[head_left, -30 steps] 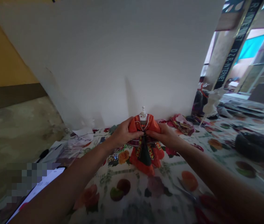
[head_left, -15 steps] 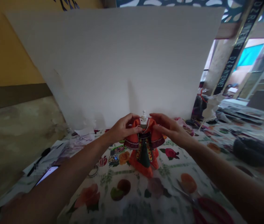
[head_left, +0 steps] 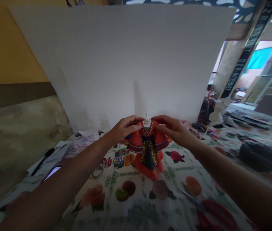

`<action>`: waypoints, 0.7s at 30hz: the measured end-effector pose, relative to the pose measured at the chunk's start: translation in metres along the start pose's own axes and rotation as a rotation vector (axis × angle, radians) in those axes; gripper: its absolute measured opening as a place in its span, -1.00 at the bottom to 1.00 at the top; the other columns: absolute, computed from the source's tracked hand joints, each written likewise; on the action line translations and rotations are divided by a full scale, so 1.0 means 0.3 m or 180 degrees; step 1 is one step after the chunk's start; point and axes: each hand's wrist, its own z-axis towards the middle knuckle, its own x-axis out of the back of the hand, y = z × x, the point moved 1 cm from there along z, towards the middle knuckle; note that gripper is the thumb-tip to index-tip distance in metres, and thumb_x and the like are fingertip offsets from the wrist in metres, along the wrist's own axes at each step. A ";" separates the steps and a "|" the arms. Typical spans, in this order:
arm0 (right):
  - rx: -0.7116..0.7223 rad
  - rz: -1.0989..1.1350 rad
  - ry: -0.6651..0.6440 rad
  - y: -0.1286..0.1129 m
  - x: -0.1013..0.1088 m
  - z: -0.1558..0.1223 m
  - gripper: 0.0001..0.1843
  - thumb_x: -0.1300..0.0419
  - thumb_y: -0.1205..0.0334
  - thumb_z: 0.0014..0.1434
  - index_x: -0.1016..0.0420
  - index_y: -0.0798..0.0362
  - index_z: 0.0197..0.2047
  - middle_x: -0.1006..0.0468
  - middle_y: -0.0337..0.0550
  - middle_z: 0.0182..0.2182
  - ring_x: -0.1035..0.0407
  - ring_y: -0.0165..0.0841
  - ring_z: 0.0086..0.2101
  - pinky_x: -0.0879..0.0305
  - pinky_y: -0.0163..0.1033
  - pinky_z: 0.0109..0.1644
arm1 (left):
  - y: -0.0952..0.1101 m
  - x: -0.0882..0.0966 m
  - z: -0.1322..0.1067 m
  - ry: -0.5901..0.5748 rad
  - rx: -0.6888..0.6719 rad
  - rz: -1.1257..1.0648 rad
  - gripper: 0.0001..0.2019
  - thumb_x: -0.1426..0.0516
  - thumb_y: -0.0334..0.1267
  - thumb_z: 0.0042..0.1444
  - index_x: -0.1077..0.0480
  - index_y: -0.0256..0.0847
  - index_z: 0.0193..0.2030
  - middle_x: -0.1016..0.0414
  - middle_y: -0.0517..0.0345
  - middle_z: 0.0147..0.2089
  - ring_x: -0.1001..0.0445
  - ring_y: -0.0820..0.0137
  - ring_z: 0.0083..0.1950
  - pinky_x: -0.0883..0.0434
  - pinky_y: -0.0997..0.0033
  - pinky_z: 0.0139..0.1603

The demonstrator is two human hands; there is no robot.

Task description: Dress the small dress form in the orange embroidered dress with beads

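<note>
A miniature orange dress (head_left: 135,141) with wide pearl-edged sleeves and a dark green front panel hangs on a small white dress form (head_left: 146,121). It stands upright on a floral tablecloth, with orange fabric spread round its base. My left hand (head_left: 127,126) pinches the dress at its left shoulder, thumb in front and fingers behind. At the other shoulder my right hand (head_left: 170,126) grips the orange cloth the same way. The form's knobbed neck pokes up between both hands. My fingertips behind the fabric are partly hidden.
Red-handled scissors (head_left: 216,214) lie at the lower right. A phone (head_left: 52,173) and papers are on the left. A second white dress form (head_left: 218,112) and a black bundle (head_left: 258,155) sit at right. The white board (head_left: 116,57) stands behind the dress.
Both hands have shifted slightly inward toward the neckline, nearer the form's neck. The camera view has turned a little, and the dress stands in nearly the same place.
</note>
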 end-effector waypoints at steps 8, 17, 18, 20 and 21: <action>0.0039 -0.0299 -0.0057 0.002 -0.018 0.006 -0.64 -0.23 -0.01 0.29 -0.51 0.01 0.05 -0.62 -0.08 -0.08 -0.51 -0.28 -0.12 -0.46 -0.15 -0.02 | 0.017 -0.021 0.010 -0.0033 -0.0080 -0.0155 -0.72 -0.30 -0.20 0.13 -0.47 -0.22 -0.05 -0.60 0.07 -0.10 -0.55 0.37 -0.12 -0.47 0.31 0.00; -0.0146 -0.0435 -0.0047 0.022 -0.013 0.005 -0.51 -0.24 -0.06 0.28 -0.43 0.00 0.18 -0.60 -0.05 -0.05 -0.50 -0.24 -0.14 -0.47 -0.10 -0.05 | -0.015 -0.029 0.011 0.0207 -0.0123 -0.0022 -0.69 -0.30 -0.15 0.16 -0.43 -0.22 -0.03 -0.56 0.08 -0.13 -0.52 0.40 -0.15 -0.45 0.38 -0.10; -0.0175 -0.0439 -0.0043 0.024 -0.013 0.004 -0.47 -0.25 -0.06 0.27 -0.39 -0.01 0.22 -0.58 -0.04 -0.01 -0.50 -0.22 -0.11 -0.48 -0.09 -0.02 | -0.018 -0.028 0.008 0.0274 -0.0175 0.0039 -0.68 -0.30 -0.14 0.15 -0.42 -0.22 -0.02 -0.55 0.07 -0.11 -0.52 0.38 -0.13 -0.45 0.37 -0.10; -0.0172 -0.0432 -0.0053 0.027 -0.014 0.004 -0.40 -0.26 -0.06 0.27 -0.33 -0.03 0.29 -0.54 -0.02 0.07 -0.48 -0.19 -0.04 -0.47 -0.05 0.05 | -0.023 -0.026 -0.002 0.0400 -0.0321 0.0169 -0.65 -0.30 -0.13 0.14 -0.40 -0.20 0.01 -0.53 0.03 -0.04 -0.52 0.32 -0.04 -0.46 0.33 -0.05; -0.0146 -0.0443 -0.0057 0.026 -0.016 0.005 -0.39 -0.26 -0.05 0.26 -0.31 -0.03 0.30 -0.52 -0.02 0.10 -0.47 -0.18 -0.01 -0.46 -0.03 0.08 | -0.025 -0.025 -0.012 0.0505 -0.0403 0.0251 -0.64 -0.30 -0.14 0.14 -0.39 -0.19 0.03 -0.51 0.01 0.03 -0.50 0.29 0.04 -0.45 0.31 -0.01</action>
